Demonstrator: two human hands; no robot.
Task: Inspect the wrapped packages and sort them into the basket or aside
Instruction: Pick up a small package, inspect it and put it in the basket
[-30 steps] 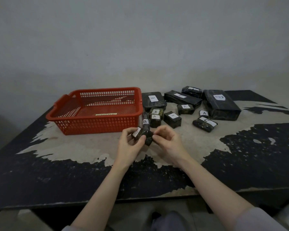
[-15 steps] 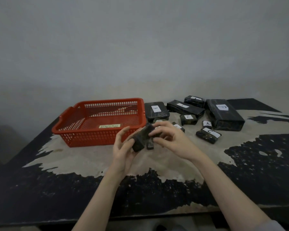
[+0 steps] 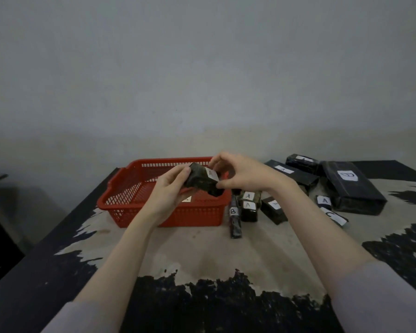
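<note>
Both hands, left hand (image 3: 171, 191) and right hand (image 3: 244, 175), gripped a wrapped package (image 3: 203, 182) above the red basket (image 3: 130, 195); a loosened hold risked dropping it in unjudged

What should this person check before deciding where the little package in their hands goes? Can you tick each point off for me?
1. Package held firmly: ok. The left hand and right hand both grip the small wrapped package.
2. Label readable: cannot tell. Its white label faces the camera, but the letter is blurred.
3. Wrapping intact: cannot tell; the dark film is too dim to judge.
4. Basket within reach: ok. The red basket sits right below the hands.
5. Room in the basket: ok, only a small tag shows inside.
6. Other packages out of the way: ok. The B-labelled package lies right of the basket.
</note>
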